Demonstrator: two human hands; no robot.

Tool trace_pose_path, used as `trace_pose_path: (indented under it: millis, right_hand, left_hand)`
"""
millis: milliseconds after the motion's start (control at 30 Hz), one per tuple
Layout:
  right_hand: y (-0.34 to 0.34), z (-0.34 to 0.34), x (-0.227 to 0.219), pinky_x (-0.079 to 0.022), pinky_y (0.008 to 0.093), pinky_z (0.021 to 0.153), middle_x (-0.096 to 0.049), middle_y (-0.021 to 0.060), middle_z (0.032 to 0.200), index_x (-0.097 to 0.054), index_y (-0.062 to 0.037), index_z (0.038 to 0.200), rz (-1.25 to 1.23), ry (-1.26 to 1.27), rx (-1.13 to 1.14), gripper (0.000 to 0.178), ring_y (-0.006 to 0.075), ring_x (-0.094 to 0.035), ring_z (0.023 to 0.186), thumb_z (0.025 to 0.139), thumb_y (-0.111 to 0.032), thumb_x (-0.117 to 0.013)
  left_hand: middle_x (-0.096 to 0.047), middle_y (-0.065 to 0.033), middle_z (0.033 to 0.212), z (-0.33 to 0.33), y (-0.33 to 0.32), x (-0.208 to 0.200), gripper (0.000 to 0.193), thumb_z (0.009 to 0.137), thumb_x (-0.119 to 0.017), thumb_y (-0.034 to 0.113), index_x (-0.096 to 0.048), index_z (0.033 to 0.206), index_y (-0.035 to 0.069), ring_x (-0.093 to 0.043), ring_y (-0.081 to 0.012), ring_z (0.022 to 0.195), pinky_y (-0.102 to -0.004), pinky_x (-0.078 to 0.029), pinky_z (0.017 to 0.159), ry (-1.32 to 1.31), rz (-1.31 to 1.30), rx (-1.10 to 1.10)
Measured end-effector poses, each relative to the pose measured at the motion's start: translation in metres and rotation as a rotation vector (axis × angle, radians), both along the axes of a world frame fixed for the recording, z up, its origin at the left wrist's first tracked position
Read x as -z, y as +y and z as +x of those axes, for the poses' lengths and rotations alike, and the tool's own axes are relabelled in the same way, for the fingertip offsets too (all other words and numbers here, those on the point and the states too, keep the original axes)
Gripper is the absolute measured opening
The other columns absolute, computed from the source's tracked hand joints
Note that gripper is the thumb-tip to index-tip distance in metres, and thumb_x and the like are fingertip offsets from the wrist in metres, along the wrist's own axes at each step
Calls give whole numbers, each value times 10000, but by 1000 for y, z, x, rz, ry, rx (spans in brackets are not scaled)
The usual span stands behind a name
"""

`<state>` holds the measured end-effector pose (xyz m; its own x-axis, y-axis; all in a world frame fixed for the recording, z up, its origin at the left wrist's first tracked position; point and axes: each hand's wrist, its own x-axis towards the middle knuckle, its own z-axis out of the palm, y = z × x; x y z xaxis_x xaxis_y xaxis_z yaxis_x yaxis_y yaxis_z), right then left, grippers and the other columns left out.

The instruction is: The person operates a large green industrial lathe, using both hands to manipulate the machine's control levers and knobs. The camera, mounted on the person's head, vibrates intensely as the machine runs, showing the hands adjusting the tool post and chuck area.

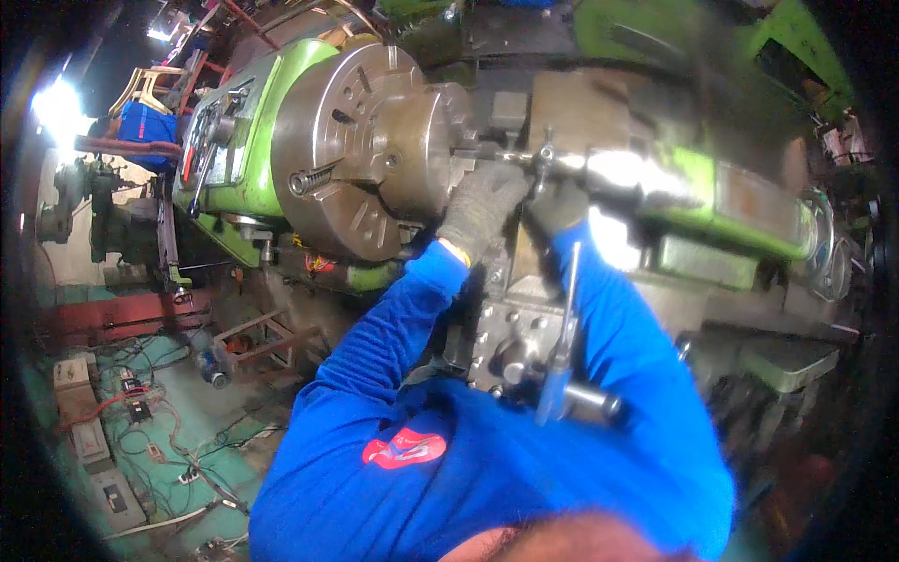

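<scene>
A lathe's large steel chuck [323, 155] has a thick round workpiece [412, 150] in front of it. From there a slim shaft [513, 157] runs right to the bright, glare-washed tailstock end [627, 173]. A short metal handle [545, 155] with a rounded top crosses the shaft. My left hand [485, 201], in a grey glove, is curled just below the shaft beside the workpiece; its fingertips are hidden. My right hand [559, 206], also gloved, closes around the lower end of the handle, its fingers partly hidden.
Below my hands sits the carriage [515, 342] with an upright lever [567, 318] between my forearms. The green headstock [253, 140] carries control levers at left. A handwheel [829, 245] is at far right. Cables [164, 431] and grey boxes [91, 440] lie on the green floor.
</scene>
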<state>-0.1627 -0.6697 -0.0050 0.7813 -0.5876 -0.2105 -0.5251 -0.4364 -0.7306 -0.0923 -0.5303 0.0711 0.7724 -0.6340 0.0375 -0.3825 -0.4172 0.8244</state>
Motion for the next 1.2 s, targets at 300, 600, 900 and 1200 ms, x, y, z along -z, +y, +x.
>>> trace_pose_path:
  millis: [300, 600, 900, 1200]
  right_hand:
    - [1, 2, 7, -476, 466, 1043, -671, 275, 1200, -702, -128, 1231, -31, -41, 22, 569, 460, -618, 1162, 928, -580, -535]
    - [-5, 11, 51, -522, 432, 940, -715, 245, 1072, -688, -12, 1140, 67, -260, 39, 398, 405, -672, 1063, 924, -334, -600]
    - [-11, 13, 17, -509, 492, 978, -703, 131, 1231, -763, -121, 1102, -279, 284, -396, 340, 322, -635, 1170, 917, -324, -564]
    - [-13, 7, 19, -502, 481, 998, -714, 147, 1178, -756, -96, 1107, -289, 251, -372, 373, 325, -641, 1165, 926, -361, -567]
  left_hand:
    - [-710, -141, 995, 41, -37, -31, 190, 862, -666, 253, -754, 963, 119, -670, -350, 975, -485, -524, 832, -910, 631, 219]
    - [-712, -110, 887, 53, -40, -17, 182, 855, -615, 227, -778, 813, 157, -678, -326, 885, -468, -522, 814, -974, 669, 293]
    - [-662, -113, 882, 56, -37, -8, 156, 841, -623, 239, -743, 843, 140, -629, -340, 894, -485, -484, 816, -1019, 624, 344]
    - [-640, -111, 890, 56, -38, -3, 113, 802, -658, 209, -724, 851, 131, -618, -338, 895, -485, -476, 810, -1036, 564, 370]
